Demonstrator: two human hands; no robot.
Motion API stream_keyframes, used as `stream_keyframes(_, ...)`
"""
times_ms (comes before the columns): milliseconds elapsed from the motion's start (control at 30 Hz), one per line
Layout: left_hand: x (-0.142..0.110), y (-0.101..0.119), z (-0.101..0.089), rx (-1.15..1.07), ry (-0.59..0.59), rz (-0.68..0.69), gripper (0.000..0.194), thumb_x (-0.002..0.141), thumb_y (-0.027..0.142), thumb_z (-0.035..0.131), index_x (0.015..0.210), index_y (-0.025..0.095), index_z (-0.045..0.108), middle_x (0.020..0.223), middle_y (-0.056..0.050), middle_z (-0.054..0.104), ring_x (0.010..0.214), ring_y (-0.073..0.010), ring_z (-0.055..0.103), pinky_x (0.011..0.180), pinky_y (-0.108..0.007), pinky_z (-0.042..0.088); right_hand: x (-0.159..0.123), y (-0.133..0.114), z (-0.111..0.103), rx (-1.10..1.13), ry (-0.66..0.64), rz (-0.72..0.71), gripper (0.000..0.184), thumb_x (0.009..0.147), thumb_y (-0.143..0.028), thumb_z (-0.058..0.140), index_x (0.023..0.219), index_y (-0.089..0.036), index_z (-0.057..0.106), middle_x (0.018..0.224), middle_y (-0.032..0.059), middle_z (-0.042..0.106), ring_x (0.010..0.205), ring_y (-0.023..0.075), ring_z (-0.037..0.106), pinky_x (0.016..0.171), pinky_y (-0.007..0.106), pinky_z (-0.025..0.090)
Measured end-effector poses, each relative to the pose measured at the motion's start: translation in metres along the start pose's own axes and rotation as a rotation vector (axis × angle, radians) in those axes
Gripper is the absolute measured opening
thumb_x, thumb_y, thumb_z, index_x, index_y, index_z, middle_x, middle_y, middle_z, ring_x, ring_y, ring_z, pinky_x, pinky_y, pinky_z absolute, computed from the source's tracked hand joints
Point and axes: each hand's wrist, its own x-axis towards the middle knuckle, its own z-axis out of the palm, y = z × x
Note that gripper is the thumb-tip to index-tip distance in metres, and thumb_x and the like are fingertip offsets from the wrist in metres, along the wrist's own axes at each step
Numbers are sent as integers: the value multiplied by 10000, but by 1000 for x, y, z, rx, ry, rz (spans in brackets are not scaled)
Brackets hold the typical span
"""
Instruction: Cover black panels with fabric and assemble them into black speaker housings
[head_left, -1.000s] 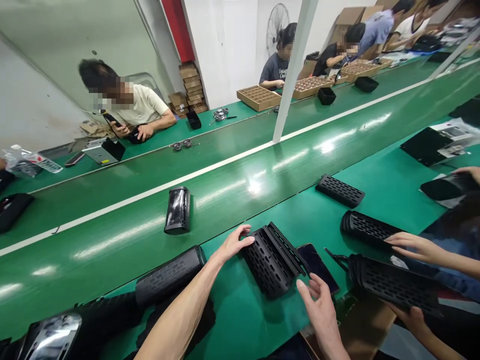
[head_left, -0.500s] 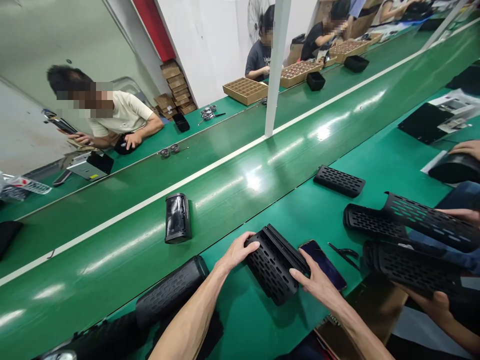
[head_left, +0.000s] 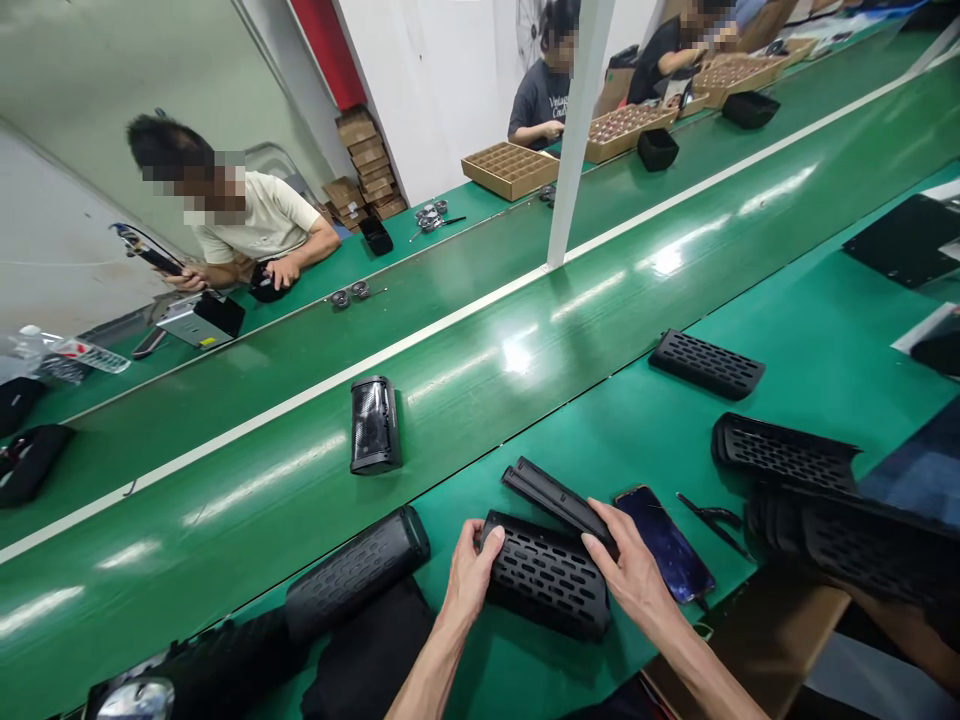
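Observation:
In front of me a black perforated speaker cover (head_left: 551, 575) is tilted over the green bench. Its left end sits in my left hand (head_left: 471, 575), closed with the thumb on top. My right hand (head_left: 634, 565) is closed on the near end of a long narrow black strip (head_left: 556, 495), which lies at an angle beside the cover's far edge. The right thumb is close to the cover; I cannot tell whether it touches. To the right of this hand lie a dark smartphone (head_left: 667, 545) and black-handled cutters (head_left: 716, 522).
A finished-looking black speaker (head_left: 375, 425) stands on the green conveyor (head_left: 465, 370). Another black cylinder (head_left: 356, 570) lies left by black cloth (head_left: 371, 650). Several perforated covers (head_left: 787, 450) are at right, one (head_left: 705, 363) farther off. Co-workers sit across the belt, near a divided box (head_left: 510, 172).
The cover and strip, side by side before, are now apart at an angle. The cover has turned in my left hand. A neighbour's raised cover at right is lowered. The view has shifted left.

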Motion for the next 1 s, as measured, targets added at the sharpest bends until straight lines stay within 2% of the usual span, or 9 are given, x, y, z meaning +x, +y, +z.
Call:
stream_keyframes(167,-15,-11,1,-66,71,-243,653,925,720,527,1321,201,507,1207,-155,703,1121,-323,667,924,-395,514,62,-14,-12,-31,-212,-42,645,1022,-636,456,1561,-283,468,1363,104,650,921,241,738,887,401,572)
stream_keyframes(233,-13,-6,-2,-87,41,-293,694,910,730,554,1410,255,478,1237,-136,705,1072,-311,696,805,-363,558,92,-17,-17,-55,-270,-19,682,1013,-621,476,1576,-235,448,1295,132,680,769,219,749,868,411,581)
stream_keyframes(333,-7,6,-8,-105,-44,-341,663,874,776,562,1332,297,567,1132,-103,720,850,-285,705,521,-300,524,111,-14,-33,-110,-245,2,743,1012,-610,463,1637,-232,327,1469,205,550,727,201,734,873,429,572)
stream_keyframes(400,0,14,-11,-126,-105,-372,633,857,776,572,1262,290,602,1039,-82,708,753,-259,675,428,-277,499,96,-3,-46,-153,-190,1,708,1029,-574,402,1651,-261,273,1508,206,498,787,218,718,881,441,555)
stream_keyframes(500,9,20,-15,-175,-183,-422,562,854,740,589,1189,289,610,962,-43,662,694,-220,642,428,-333,573,39,25,-56,-207,-207,-7,650,1000,-462,405,1617,-268,342,1320,156,605,805,244,669,807,424,544)
stream_keyframes(567,15,19,-17,-206,-220,-461,511,871,712,571,1148,283,600,895,-19,627,636,-195,622,449,-398,611,-3,46,-49,-214,-300,4,795,911,-368,505,1663,-288,259,1256,128,628,691,209,630,713,388,553)
stream_keyframes(667,21,14,-19,-235,-275,-523,482,900,683,529,1124,258,575,793,-10,607,553,-187,614,433,-431,617,-38,65,-22,-141,-353,10,959,890,-332,533,1699,-331,18,1390,141,553,727,200,640,684,359,547)
stream_keyframes(833,33,14,-26,-168,-327,-585,517,914,676,531,1194,243,551,719,-17,598,490,-213,634,351,-360,568,-33,53,12,-10,-293,-4,911,903,-331,547,1685,-372,81,1595,138,358,1148,295,642,836,372,561)
stream_keyframes(1000,40,28,-34,-82,-330,-554,617,918,736,522,1332,280,493,886,-28,618,474,-204,665,355,-342,570,-19,40,11,67,-284,-44,822,919,-443,554,1668,-328,236,1613,142,378,1150,320,650,838,404,573)
